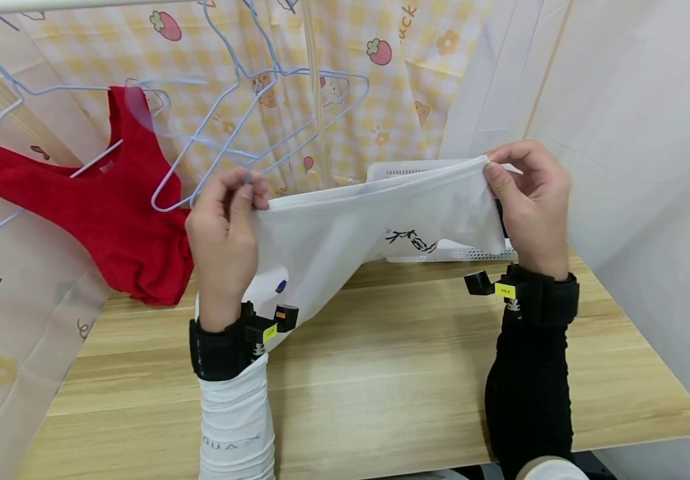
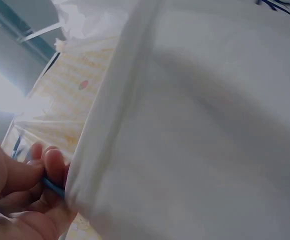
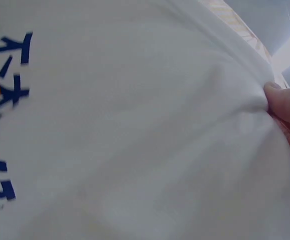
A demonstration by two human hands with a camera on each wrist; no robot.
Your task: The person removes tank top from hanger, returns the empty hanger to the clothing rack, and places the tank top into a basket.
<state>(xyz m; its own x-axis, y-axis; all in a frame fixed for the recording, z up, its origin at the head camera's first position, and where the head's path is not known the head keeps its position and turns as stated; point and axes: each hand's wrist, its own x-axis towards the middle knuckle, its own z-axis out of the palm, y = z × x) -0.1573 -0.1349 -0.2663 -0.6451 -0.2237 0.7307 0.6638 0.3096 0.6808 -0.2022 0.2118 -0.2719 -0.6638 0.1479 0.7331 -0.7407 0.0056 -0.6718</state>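
Note:
A white garment (image 1: 333,233) with dark printed lettering and a small purple mark is stretched between the hands above the table. My right hand (image 1: 531,200) pinches its upper edge at the right end between thumb and fingers. In the left wrist view, my left hand (image 2: 22,192) pinches a thin blue wire of a hanger (image 2: 54,186), which runs in behind the garment's hemmed edge. The rest of that wire is hidden by the cloth. Seen from the head, my left hand is at the garment's left end, beside the hanging blue hangers (image 1: 225,147).
A red sleeveless top (image 1: 123,213) hangs on a blue hanger at the left. Overhead runs a white rail (image 1: 75,5). Behind the garment stands a white perforated basket (image 1: 453,252) on the wooden table (image 1: 381,387). A yellow checked curtain (image 1: 405,100) hangs at the back.

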